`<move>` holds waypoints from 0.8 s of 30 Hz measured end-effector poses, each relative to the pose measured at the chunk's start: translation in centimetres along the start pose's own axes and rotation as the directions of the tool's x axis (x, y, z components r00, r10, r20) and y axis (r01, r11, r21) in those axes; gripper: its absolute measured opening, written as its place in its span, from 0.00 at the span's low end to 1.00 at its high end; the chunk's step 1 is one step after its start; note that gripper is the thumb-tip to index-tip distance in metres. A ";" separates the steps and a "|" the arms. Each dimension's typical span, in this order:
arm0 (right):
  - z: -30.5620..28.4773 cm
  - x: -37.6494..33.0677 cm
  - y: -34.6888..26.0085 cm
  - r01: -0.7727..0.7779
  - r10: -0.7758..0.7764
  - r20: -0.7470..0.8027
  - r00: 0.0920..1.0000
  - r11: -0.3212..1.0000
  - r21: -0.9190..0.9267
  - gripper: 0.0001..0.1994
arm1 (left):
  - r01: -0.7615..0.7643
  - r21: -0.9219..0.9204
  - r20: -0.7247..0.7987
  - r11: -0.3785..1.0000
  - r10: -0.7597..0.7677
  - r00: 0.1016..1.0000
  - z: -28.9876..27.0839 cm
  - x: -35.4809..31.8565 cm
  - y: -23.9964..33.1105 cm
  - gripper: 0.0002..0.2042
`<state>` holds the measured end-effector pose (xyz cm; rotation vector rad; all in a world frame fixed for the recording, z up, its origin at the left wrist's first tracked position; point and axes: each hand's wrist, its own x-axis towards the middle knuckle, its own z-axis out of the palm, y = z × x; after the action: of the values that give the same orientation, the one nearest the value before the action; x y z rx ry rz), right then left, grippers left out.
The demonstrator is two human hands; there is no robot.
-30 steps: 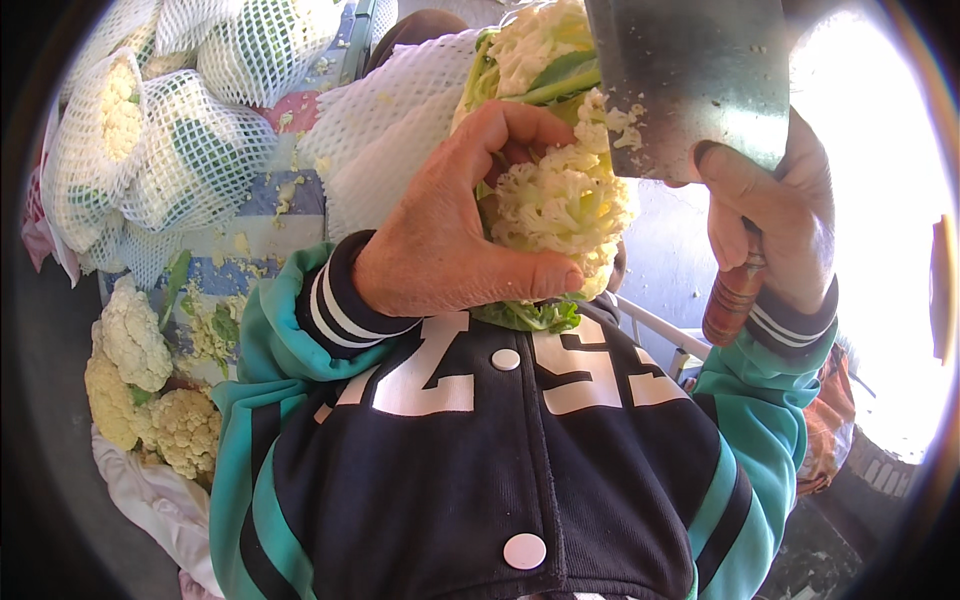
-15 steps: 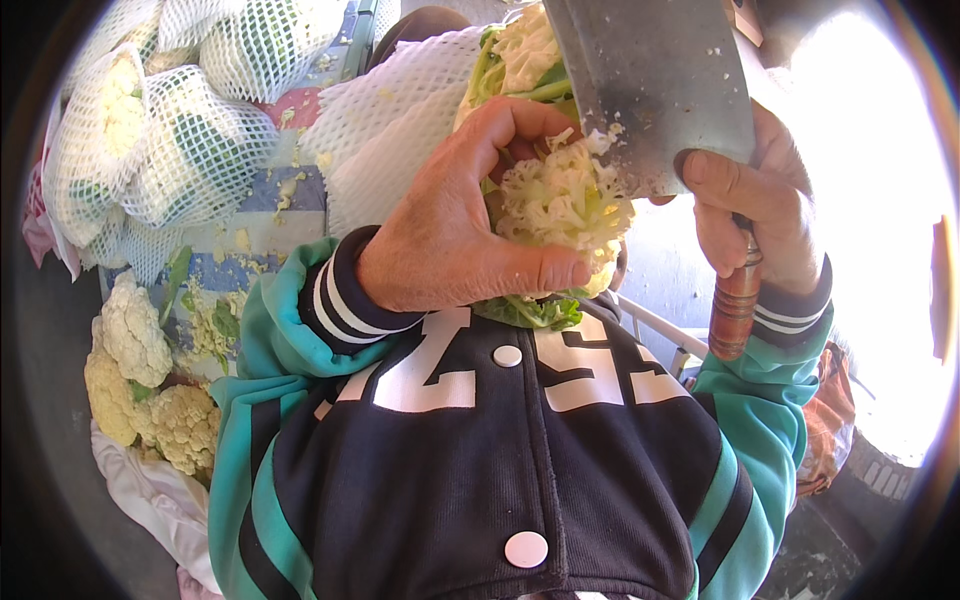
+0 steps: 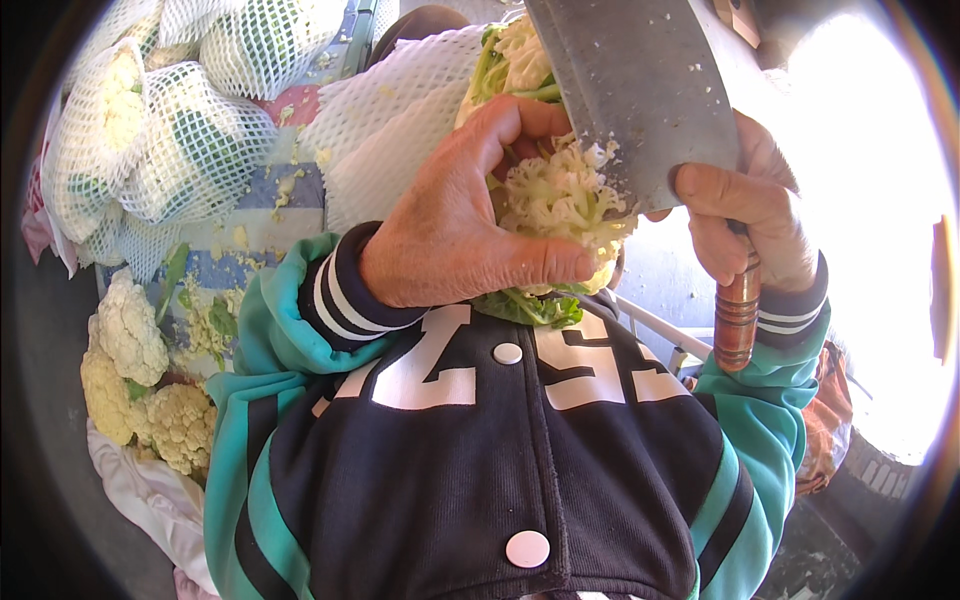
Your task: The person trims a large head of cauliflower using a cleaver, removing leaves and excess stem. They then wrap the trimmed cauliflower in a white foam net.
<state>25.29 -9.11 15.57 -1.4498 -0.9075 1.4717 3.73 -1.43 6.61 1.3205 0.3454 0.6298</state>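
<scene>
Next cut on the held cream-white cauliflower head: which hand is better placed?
Probably the right hand: it grips the reddish-brown wooden handle of the broad grey metal cleaver, blade close by the cream-white cauliflower head. The left hand is occupied holding that head.

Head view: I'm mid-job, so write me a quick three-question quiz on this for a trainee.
1. Which hand grips the cleaver?
2. True or false: the left hand is holding a cauliflower.
3. What covers the bundled heads at the upper left: a) brown paper, b) white netting, c) black cloth?

Key: 1. The right hand. 2. True. 3. b.
</scene>
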 end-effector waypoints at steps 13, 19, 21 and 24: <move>2.3 -0.3 0.3 0.040 -0.035 -0.074 0.997 0.997 0.066 0.08 | -0.045 -0.063 -0.063 0.997 0.041 0.997 0.2 -0.1 -0.2 0.39; 2.3 -0.6 0.6 0.230 -0.226 -0.093 0.970 0.972 0.042 0.13 | -0.056 -0.016 -0.072 0.998 0.055 0.996 -0.2 -0.3 -0.4 0.35; 1.9 -0.6 0.7 0.304 -0.290 -0.135 0.947 0.947 0.100 0.13 | -0.039 -0.021 -0.063 0.999 0.037 0.997 -0.5 -0.4 -0.3 0.32; 0.9 -0.1 1.0 0.348 -0.316 -0.183 0.931 0.919 0.183 0.12 | -0.018 -0.026 -0.039 0.999 0.017 0.999 -0.8 -0.3 -0.1 0.23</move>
<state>24.34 -9.50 14.78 -1.1636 -0.8288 1.1513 2.99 -1.00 6.32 1.2887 0.3564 0.6738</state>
